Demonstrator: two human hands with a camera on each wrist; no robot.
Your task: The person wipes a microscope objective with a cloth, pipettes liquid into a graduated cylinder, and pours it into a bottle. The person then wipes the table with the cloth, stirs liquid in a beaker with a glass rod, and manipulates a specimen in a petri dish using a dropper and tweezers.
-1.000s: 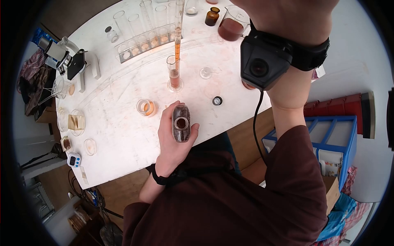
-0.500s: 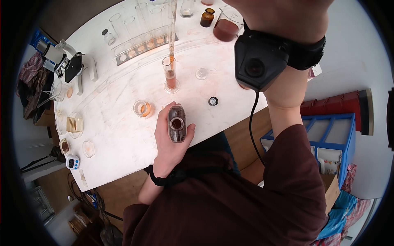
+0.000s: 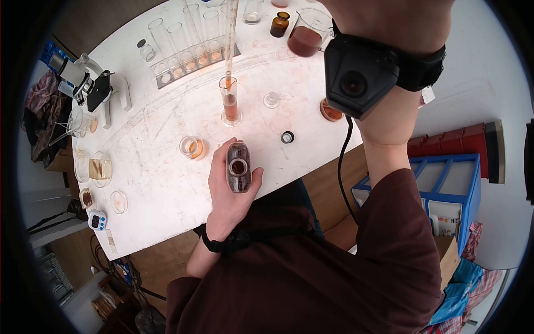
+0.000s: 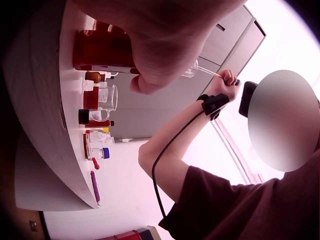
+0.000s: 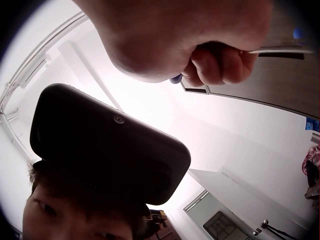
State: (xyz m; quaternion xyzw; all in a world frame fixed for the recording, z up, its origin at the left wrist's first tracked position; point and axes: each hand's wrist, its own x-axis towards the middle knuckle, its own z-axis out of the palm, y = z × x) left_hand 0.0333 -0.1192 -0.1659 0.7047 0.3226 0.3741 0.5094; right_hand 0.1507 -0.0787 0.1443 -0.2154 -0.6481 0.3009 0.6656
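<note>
In the head view my left hand (image 3: pixel 227 192) grips an uncapped flat bottle (image 3: pixel 239 167) of dark liquid, upright near the table's front edge. The bottle looks deep red in the left wrist view (image 4: pixel 102 50). Just beyond it stands a slim glass cylinder (image 3: pixel 230 104) with orange-red liquid and a long glass tube (image 3: pixel 230 47) standing in it. My right hand (image 3: pixel 389 22) is raised high. In the left wrist view that hand (image 4: pixel 226 86) pinches a thin glass stem (image 4: pixel 209 72); the right wrist view shows its fingers (image 5: pixel 220 65) curled round the stem, a blue bit (image 5: pixel 175 79) beside them.
A small beaker of orange liquid (image 3: pixel 192 147) stands left of the bottle, a black cap (image 3: pixel 287 137) right of it. Behind are a test-tube rack (image 3: pixel 194 65), an amber bottle (image 3: pixel 280 25) and a large beaker (image 3: pixel 306 40). A microscope (image 3: pixel 97 86) and timer (image 3: pixel 97 220) are at left.
The orange liquid column in the long tube has dropped to its lower end. The head view has shifted slightly. My left hand still holds the bottle; my right hand stays raised.
</note>
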